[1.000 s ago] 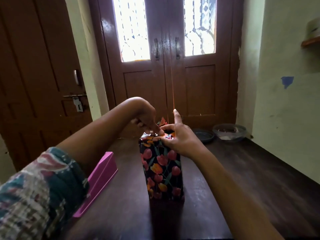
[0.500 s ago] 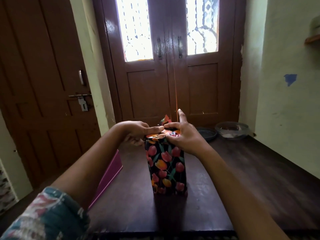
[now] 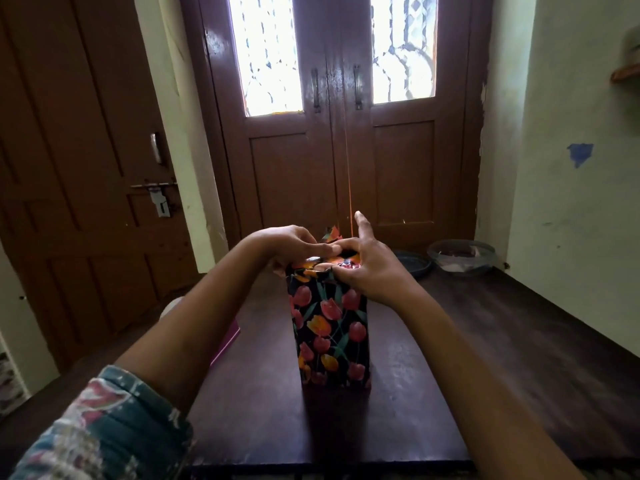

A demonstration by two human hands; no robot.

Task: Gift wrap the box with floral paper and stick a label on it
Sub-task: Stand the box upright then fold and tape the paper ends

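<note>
A tall box wrapped in black floral paper point(image 3: 329, 327) stands upright in the middle of a dark wooden table point(image 3: 485, 341). Both hands work at its top, where folded paper flaps stick up. My left hand point(image 3: 294, 247) holds the top left corner, one finger laid across the top fold and the others curled beside the left edge. My right hand point(image 3: 372, 268) grips the top right corner, thumb over the fold and index finger pointing up. The hands hide most of the top face. No label is in view.
A pink flat object point(image 3: 228, 337) lies on the table to the left, mostly behind my left forearm. A glass bowl point(image 3: 460, 256) and a dark plate point(image 3: 415, 263) sit at the far right edge by the wall. Brown double doors stand behind the table.
My left hand has dropped from a raised pinch above the box to lie flat across the top fold. My right hand has stayed at the top right corner.
</note>
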